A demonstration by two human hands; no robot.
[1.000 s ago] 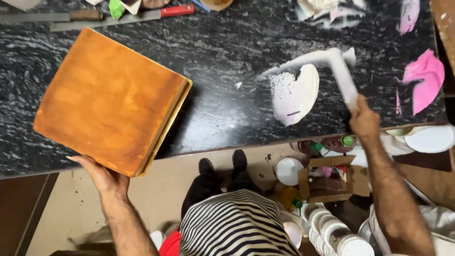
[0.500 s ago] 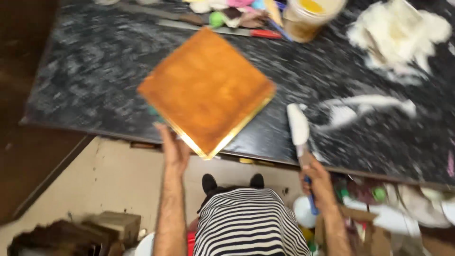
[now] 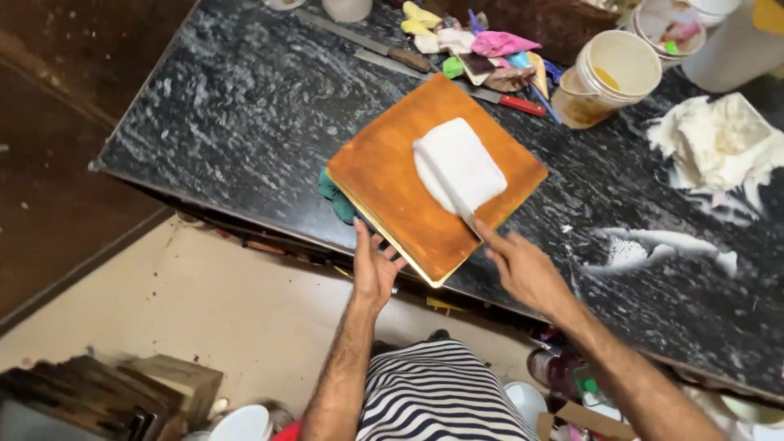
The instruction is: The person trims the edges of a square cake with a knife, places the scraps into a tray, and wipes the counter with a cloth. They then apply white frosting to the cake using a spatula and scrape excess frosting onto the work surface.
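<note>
Lying square in the middle of the frame on the black speckled stone counter point(image 3: 245, 106): a flat orange-brown square slab with a pale gold edge point(image 3: 392, 184), one corner jutting over the counter's near rim. Bracing that overhanging corner from below and the side, the left hand point(image 3: 374, 269), fingers spread and pressing against the edge rather than closing round it, seemingly steadying the slab while the top is being worked. Gripping a long white-coated spatula blade point(image 3: 447, 188) just right of centre, the right hand point(image 3: 523, 269), fingers clenched about the handle, blade lying flat across a smooth white patch of cream point(image 3: 467, 163) being spread on the slab's upper half. Peeking out under the slab's left edge, something green point(image 3: 333, 192), too hidden for identifying. Standing at upper right, a cream-coloured round plastic tub point(image 3: 616, 73), mostly empty, showing a yellow smear inside. Piling at far right, a heap of white cream point(image 3: 719, 143); smearing across the counter at right, more white streaks point(image 3: 653, 245). Resting along the top, long knives point(image 3: 384, 53) and scraps of coloured paste point(image 3: 490, 49).
</note>
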